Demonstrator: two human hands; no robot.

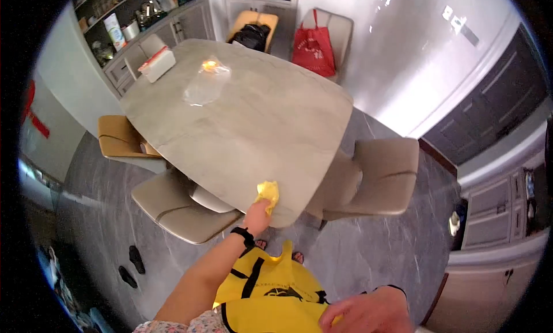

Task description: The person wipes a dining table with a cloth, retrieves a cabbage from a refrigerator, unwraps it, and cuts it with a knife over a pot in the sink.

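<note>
My left hand [258, 215], with a black band on its wrist, is closed on a yellow cloth [267, 192]. The cloth lies bunched against the near end of a grey marbled table [242, 114]. Low in the view, my right hand [371, 313] is in front of the yellow apron [265, 281] that I wear. Its fingers are blurred and partly cut off by the frame edge, so their grip cannot be made out. Farther up the table lies a clear plastic bag [203, 90], with a bright orange glow by its far end.
A white tissue box [158, 64] stands at the table's far left. Chairs surround the table, including a beige one [386, 174] at right and another [184, 206] at left. A red bag [314, 49] hangs on a far chair. Dark slippers [136, 259] lie on the floor.
</note>
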